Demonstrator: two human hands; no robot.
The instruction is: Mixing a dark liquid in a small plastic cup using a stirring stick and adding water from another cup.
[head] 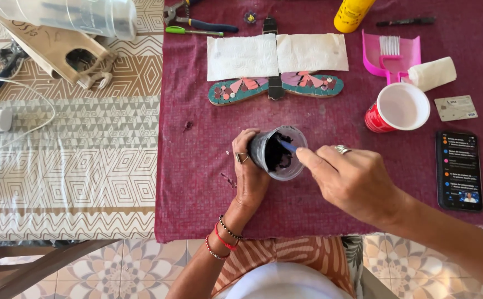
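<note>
The left hand (248, 166) wraps the tilted clear plastic cup of black paste (278, 153), steadying it while the right hand (348, 176), at four o'clock, pinches a thin blue stick (288, 146) inside.

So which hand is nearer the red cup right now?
Right. The right hand sits just below-left of the red cup, holding a blue stick in the clear cup. The left hand grips that clear cup, farther left.

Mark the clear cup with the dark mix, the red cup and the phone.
clear cup (294, 169), head view, on its lower rim.
red cup (402, 108), head view, on its white inside.
phone (458, 170), head view, middle of the screen.
</note>
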